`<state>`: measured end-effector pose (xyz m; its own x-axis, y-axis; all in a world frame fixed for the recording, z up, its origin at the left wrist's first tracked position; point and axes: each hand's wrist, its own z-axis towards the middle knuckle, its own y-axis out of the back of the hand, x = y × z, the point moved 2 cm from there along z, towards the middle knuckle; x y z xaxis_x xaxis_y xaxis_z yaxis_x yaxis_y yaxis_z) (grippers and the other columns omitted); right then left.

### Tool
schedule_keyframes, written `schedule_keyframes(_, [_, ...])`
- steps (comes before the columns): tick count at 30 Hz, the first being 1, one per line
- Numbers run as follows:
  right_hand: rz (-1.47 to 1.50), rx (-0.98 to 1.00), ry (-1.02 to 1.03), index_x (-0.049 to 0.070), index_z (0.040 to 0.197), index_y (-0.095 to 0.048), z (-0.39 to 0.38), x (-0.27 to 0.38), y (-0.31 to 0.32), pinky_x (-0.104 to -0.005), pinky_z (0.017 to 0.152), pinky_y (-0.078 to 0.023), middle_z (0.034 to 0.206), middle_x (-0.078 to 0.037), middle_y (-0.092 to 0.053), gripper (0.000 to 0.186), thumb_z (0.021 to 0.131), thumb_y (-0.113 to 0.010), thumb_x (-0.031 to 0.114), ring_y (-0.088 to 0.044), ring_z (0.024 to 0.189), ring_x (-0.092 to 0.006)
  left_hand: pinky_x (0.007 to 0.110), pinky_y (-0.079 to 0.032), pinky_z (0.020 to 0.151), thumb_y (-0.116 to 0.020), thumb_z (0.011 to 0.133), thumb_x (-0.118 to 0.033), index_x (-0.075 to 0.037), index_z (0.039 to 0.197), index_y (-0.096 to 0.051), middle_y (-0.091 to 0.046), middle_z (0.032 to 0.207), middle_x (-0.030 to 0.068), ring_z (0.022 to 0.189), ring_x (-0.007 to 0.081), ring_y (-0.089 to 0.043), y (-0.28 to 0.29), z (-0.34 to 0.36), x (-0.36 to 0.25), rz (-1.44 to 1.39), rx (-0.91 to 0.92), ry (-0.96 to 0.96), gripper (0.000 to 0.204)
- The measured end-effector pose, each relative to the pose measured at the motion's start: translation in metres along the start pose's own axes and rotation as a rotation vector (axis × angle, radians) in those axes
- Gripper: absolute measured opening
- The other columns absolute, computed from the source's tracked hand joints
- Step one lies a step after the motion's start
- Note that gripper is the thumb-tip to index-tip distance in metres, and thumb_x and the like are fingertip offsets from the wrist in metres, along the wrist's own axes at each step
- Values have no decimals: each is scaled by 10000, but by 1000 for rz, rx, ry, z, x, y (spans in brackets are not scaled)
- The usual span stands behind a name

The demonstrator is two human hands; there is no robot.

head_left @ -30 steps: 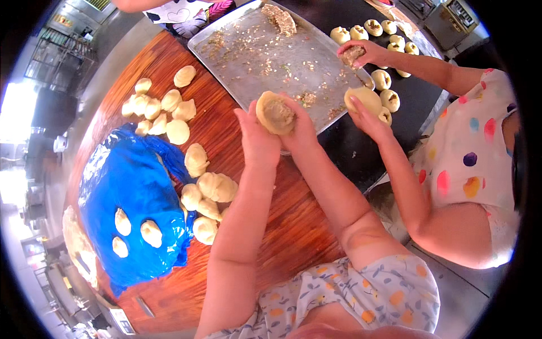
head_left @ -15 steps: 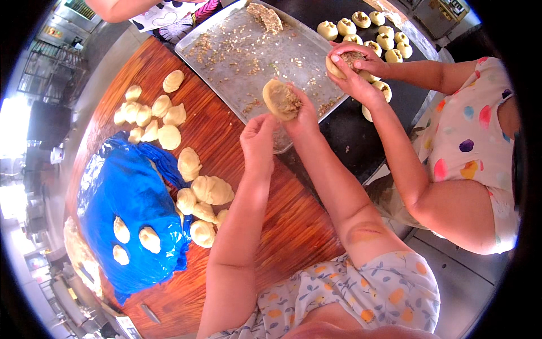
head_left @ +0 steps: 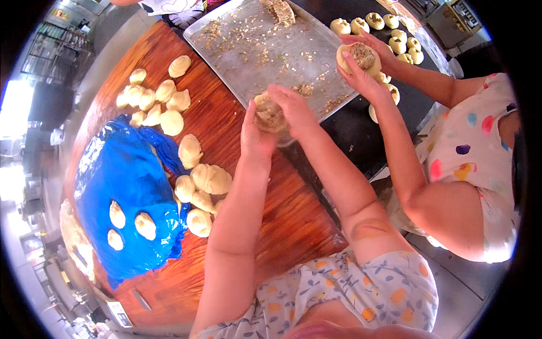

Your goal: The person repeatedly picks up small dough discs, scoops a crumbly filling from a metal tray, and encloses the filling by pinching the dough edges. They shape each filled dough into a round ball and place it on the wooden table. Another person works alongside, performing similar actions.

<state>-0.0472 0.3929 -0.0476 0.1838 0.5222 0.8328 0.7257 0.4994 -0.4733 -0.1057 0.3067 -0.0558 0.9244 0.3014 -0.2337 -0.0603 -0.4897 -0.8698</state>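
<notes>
A round of pale dough [head_left: 270, 114] with brownish filling in it sits between my hands, over the near corner of a metal tray [head_left: 234, 62]. My left hand [head_left: 257, 134] cups it from the left and below, thumb along its edge. Against its right side curls my right hand [head_left: 297, 112], fingers over the rim; its fingertips are partly hidden. On the tray lie scattered crumbs of filling and a larger lump of filling [head_left: 279, 12] at the far end.
At right, a co-worker's hands [head_left: 370, 70] hold another filled dough round. Several shaped buns [head_left: 375, 21] stand on a black tray [head_left: 361, 133]. Dough pieces [head_left: 212, 179] lie on the wooden table [head_left: 282, 226], beside and on a blue plastic sheet [head_left: 130, 186]. Another person's arm shows at top left.
My left hand has come up under the dough round, which has moved slightly left and down. My right hand has shifted from holding it to its right side. The co-worker's dough has tilted, showing more filling.
</notes>
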Motion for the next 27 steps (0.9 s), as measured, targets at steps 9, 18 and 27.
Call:
schedule_keyframes(9, [-162,-172,238,-5,1319,-498,24,1,-2,-324,994,-409,1249,-112,-570,579,1005,-429,477,-530,1169,-199,516,-424,1027,-495,974,-471,-65,1308,-504,-536,1335,127,1225,328,-518,-3,-6,-4,-216,-210,-159,525])
schedule_keyframes(18, [455,80,-8,19,1243,-555,-18,-35,-8,-306,861,-499,1088,-66,-625,464,979,-552,401,-609,961,-160,459,-455,1024,-509,1004,-330,-68,1291,-485,-546,1284,134,1192,277,-536,1,-16,16,-125,93,-235,390])
schedule_keyframes(27, [-143,-194,287,4,1232,-587,-61,-33,-19,-299,853,-502,1056,-82,-650,363,951,-604,233,-614,941,-155,382,-517,930,-543,991,-169,-33,1251,-508,-593,1195,100,1081,224,-598,-5,-48,30,355,-298,-550,296])
